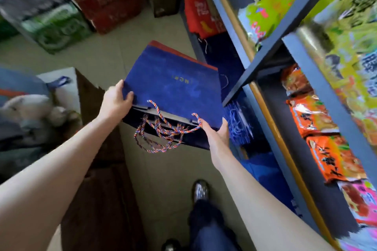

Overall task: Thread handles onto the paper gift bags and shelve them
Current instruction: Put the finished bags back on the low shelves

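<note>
Right, I've got a flat stack of blue paper gift bags up in the air in front of me, held level over the floor, just to the left of the blue shelving unit and about level with its lower shelf. A red-edged bag peeks out at the far end of the stack. Twisted rope handles in orange, blue and white hang loose off the near edge, so these look threaded already and ready to shelve, I'd say.

Handling-wise, I judge this stack light but floppy: folded paper, stiff enough along the creases, yet the bags could slide over one another if I tilt them. The cords dangle and could snag on the shelf edge. Best hold is where I have it, at the two near corners, pinching the whole thickness.

My left hand grips the stack's left near corner, thumb on top, fingers curling over the edge. My right hand is at the right near corner, palm turned up beneath the stack, fingertips hooked over its edge beside one cord end. Both forearms are stretched forward, the right one running close along the shelving unit. More blue bags with blue cords already sit low in that unit, right of my right hand.
</note>
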